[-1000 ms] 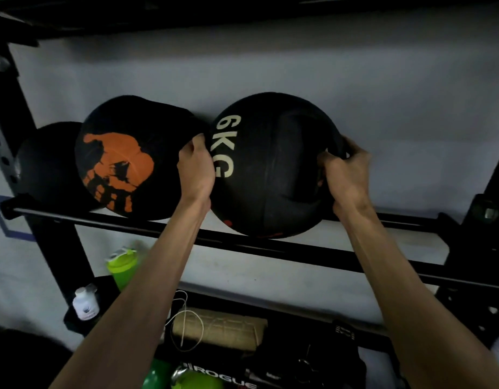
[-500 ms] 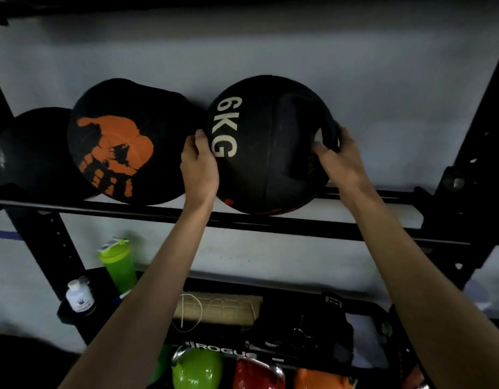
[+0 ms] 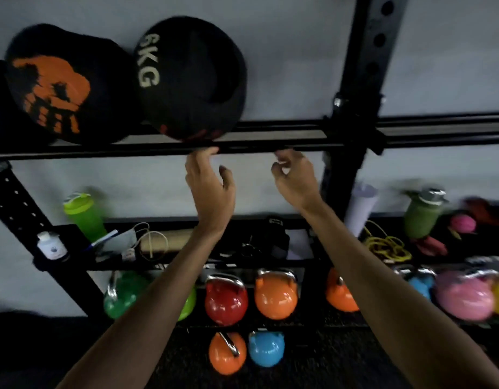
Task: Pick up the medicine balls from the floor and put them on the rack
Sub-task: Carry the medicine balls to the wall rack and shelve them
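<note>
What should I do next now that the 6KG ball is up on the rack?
Probably lower both arms and turn toward the floor for another ball. The 6KG medicine ball rests on the rack rails beside the orange-print ball, and the left hand and right hand hang open, holding nothing.

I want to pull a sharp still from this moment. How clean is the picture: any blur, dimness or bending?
Head view: dim overall; motion blur smears the pink kettlebell and green bottle at right; the 6KG ball stays legible; wide-angle lens bows the rack rail.
</note>
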Available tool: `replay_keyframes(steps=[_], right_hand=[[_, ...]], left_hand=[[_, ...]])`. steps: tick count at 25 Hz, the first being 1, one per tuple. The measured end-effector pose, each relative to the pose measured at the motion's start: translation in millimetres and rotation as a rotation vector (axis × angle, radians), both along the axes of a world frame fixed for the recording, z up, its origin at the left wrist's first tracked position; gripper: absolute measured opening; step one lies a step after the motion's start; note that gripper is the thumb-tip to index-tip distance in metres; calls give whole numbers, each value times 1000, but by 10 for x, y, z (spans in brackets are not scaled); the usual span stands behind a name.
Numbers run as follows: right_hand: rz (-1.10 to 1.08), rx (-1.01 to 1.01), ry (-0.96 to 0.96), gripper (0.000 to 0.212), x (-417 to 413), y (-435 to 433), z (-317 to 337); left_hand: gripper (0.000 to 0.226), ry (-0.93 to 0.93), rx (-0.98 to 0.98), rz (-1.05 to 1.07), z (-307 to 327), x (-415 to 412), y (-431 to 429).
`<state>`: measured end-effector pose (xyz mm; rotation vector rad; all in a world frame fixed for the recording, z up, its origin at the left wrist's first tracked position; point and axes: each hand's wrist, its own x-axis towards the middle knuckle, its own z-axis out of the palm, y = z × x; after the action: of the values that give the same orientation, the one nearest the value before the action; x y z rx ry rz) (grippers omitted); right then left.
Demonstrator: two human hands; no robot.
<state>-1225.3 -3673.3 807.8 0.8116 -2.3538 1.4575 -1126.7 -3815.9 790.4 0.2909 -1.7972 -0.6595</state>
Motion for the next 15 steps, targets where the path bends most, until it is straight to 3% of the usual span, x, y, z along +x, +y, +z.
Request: replay_keyframes(steps=[4, 7, 9, 12, 15], right_hand=[[-73, 263, -108, 23, 320, 1222, -790], [-144, 486, -242, 32, 583, 2243, -1384], [-189, 574, -346, 41, 744, 2960, -1769], [-264, 611, -544, 27, 1078, 3858, -2170], [-365, 613, -709, 28, 1320, 4648, -2497]], left_hand=[[24, -516, 32, -168, -841, 39, 1080], [17, -913, -46, -324, -1407, 19, 2059], [18, -1052, -122, -449, -1702, 5, 2724], [22, -1226, -272, -588, -1996, -18, 3556], [15, -1331, -402, -729, -2248, -58, 4364]])
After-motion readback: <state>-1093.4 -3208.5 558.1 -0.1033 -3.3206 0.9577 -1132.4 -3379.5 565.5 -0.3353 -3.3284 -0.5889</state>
